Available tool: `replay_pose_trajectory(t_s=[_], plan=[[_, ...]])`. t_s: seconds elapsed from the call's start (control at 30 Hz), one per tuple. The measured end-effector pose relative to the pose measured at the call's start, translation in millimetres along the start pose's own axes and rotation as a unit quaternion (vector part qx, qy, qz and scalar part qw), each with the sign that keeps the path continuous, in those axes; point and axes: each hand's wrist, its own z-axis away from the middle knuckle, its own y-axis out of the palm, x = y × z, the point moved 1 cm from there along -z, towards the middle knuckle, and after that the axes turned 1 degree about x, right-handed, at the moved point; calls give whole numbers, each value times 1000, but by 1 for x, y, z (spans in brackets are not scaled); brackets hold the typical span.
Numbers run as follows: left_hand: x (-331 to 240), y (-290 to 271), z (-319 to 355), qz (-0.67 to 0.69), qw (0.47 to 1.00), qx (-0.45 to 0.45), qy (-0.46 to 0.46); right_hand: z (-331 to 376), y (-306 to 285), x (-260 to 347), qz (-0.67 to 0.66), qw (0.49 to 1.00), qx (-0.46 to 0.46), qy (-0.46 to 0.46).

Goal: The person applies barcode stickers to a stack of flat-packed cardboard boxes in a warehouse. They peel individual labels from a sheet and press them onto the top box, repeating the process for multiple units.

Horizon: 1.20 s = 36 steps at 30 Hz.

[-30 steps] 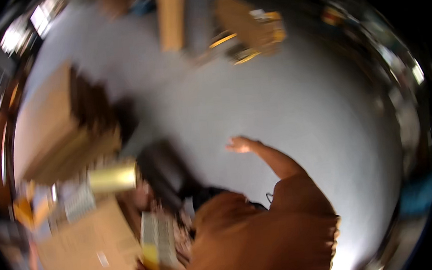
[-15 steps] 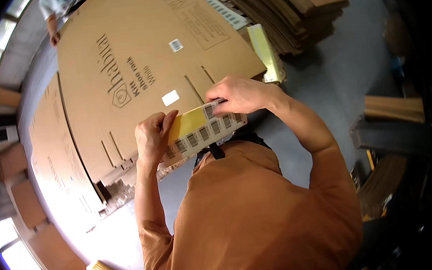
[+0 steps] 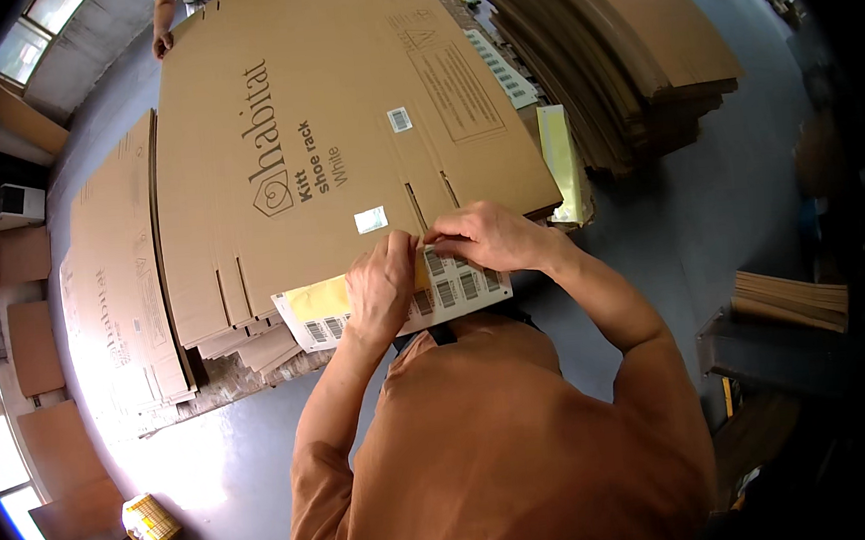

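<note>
A sheet of barcode labels [image 3: 446, 295], white with a bare yellow strip, is held at the near edge of a large flat cardboard carton [image 3: 340, 96]. My left hand [image 3: 383, 281] is closed over the middle of the sheet, its fingertips at the upper edge. Beside it my right hand [image 3: 490, 238] is pinched at the sheet's upper right part, its fingertips almost meeting those of the left. What lies between the right fingertips is hidden. On the carton, just beyond my hands, is a small white label [image 3: 371, 219]; a barcode sticker [image 3: 399, 120] sits farther up.
A second stack of flat cartons [image 3: 117, 282] lies to the left. Bent cardboard sheets [image 3: 608, 57] are piled at the far right. A yellow-green strip [image 3: 560, 161] and another label sheet [image 3: 501, 70] lie beside the carton. Another person's hand [image 3: 164, 43] rests at its far left corner.
My left hand has moved right across the sheet, from its left end to its middle, close to my right hand. The view has shifted, and the sheet's left end is now uncovered.
</note>
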Motion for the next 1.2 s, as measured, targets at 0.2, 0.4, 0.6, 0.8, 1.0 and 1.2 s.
replay_pose_trajectory(t_s=[0.2, 0.4, 0.6, 0.8, 1.0, 1.2], plan=[[0, 6, -12, 42, 993, 61, -92, 11, 12, -5, 223, 957, -141, -124], [-5, 3, -19, 36, 981, 122, -146, 14, 14, -2, 260, 935, -184, -154], [-4, -2, -24, 34, 978, 124, -167, 11, 12, 5, 297, 917, -184, -192], [3, -6, -25, 15, 979, 116, -165, 5, 9, 9, 230, 928, -197, -216], [19, 0, -15, -6, 971, 142, -194, -8, -31, 13, -56, 955, -288, -51], [29, 1, 0, 44, 966, 152, -206, -15, -60, -87, -291, 876, -377, 73]])
